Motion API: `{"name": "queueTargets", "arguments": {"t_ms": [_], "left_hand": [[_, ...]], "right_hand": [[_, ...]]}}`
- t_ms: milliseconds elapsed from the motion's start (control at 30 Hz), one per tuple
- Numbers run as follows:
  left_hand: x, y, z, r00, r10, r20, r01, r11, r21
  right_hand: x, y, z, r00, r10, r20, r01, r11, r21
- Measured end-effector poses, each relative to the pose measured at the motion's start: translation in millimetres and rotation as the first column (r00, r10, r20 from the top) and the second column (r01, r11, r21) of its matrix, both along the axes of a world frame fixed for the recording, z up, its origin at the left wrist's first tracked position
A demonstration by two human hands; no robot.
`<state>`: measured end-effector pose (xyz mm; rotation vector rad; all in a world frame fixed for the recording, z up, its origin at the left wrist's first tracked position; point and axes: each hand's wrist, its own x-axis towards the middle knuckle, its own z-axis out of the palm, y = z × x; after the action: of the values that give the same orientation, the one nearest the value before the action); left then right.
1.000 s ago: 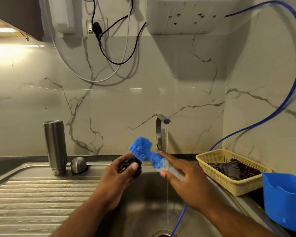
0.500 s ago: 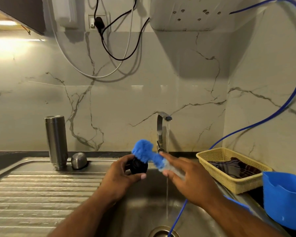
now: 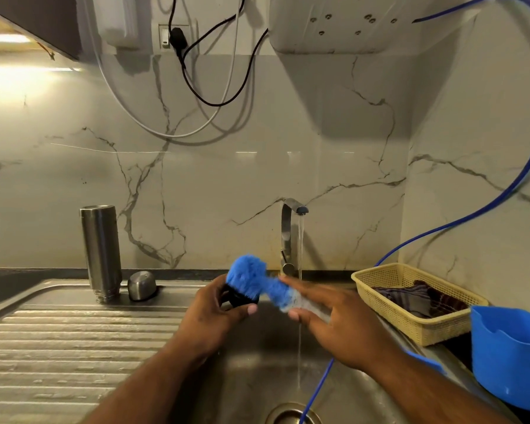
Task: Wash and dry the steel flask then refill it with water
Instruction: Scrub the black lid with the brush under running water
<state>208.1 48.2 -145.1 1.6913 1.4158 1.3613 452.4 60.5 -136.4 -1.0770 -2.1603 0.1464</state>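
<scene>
A small black round cap (image 3: 237,299) is gripped in the left hand (image 3: 214,319) and scrubbed with a fluffy blue brush (image 3: 248,276) pinched in the right hand (image 3: 343,325). The tall cylindrical steel flask (image 3: 100,252) stands on the ribbed steel drainboard (image 3: 58,347); washing seems unfinished, and drying and refilling remain.

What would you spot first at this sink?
The fluffy blue brush in the middle, over the sink: the right hand holds it against a small black piece in the left hand. Behind, the tap runs a thin stream, and the steel flask stands on the left drainboard.
</scene>
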Motion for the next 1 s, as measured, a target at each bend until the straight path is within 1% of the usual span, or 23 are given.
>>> {"name": "queueTargets", "arguments": {"t_ms": [67,167,200,267,367,467,500,567,600,667,767,867,967,1000], "left_hand": [[-1.3,1.8,-2.2,1.000,0.020,-0.022,-0.020,1.000,-0.004],[-1.3,1.6,-3.5,0.999,0.035,-0.038,-0.036,0.999,-0.023],[-1.1,2.2,-4.9,0.999,0.036,-0.036,-0.037,0.999,-0.023],[-0.3,2.8,-5.5,0.999,0.026,-0.042,-0.026,0.999,-0.019],[1.3,1.7,-3.3,0.999,0.025,-0.037,-0.027,0.999,-0.033],[0.8,1.2,-3.5,0.998,0.032,-0.048,-0.034,0.999,-0.025],[0.6,1.6,-3.8,0.998,0.035,-0.047,-0.036,0.999,-0.030],[0.9,0.6,-3.5,0.998,0.035,-0.049,-0.037,0.998,-0.044],[0.6,1.4,-4.9,0.998,0.032,-0.047,-0.034,0.999,-0.041],[0.2,2.8,-6.5,0.998,0.033,-0.054,-0.035,0.999,-0.041],[-0.1,3.4,-6.0,0.999,0.027,-0.042,-0.029,0.998,-0.054],[0.0,3.8,-6.9,0.998,0.024,-0.065,-0.026,0.999,-0.036],[0.1,3.4,-5.9,0.999,0.019,-0.037,-0.020,1.000,-0.024],[-0.1,3.7,-5.6,0.999,0.015,-0.041,-0.016,1.000,-0.022]], "right_hand": [[0.5,-0.5,2.1,0.999,-0.038,-0.019,0.038,0.999,0.015],[-3.3,-6.1,1.5,0.999,0.018,0.030,-0.017,1.000,-0.019],[-4.5,-5.9,1.1,0.999,0.003,0.034,-0.003,1.000,-0.011],[-4.0,-4.2,2.5,0.999,-0.049,-0.014,0.049,0.999,0.013],[-2.2,-3.3,3.0,1.000,0.006,-0.009,-0.007,0.999,-0.048],[1.6,-1.1,5.9,0.999,-0.027,-0.035,0.026,0.999,-0.035],[1.6,-2.0,5.9,0.999,-0.008,-0.036,0.007,0.999,-0.050],[-1.2,-5.0,5.4,1.000,0.021,0.010,-0.020,0.997,-0.080],[-1.9,-4.5,5.0,1.000,0.002,0.016,-0.001,0.997,-0.073],[-2.1,-3.1,5.8,0.999,-0.040,-0.008,0.040,0.998,-0.044],[-3.7,-4.3,3.9,1.000,-0.005,0.026,0.007,0.998,-0.066],[-0.9,-0.6,4.6,0.999,-0.052,-0.015,0.052,0.998,-0.039],[-1.5,-2.4,3.6,1.000,0.005,0.031,-0.002,0.997,-0.080],[-1.7,-1.5,3.3,1.000,-0.013,0.028,0.015,0.997,-0.070]]}}
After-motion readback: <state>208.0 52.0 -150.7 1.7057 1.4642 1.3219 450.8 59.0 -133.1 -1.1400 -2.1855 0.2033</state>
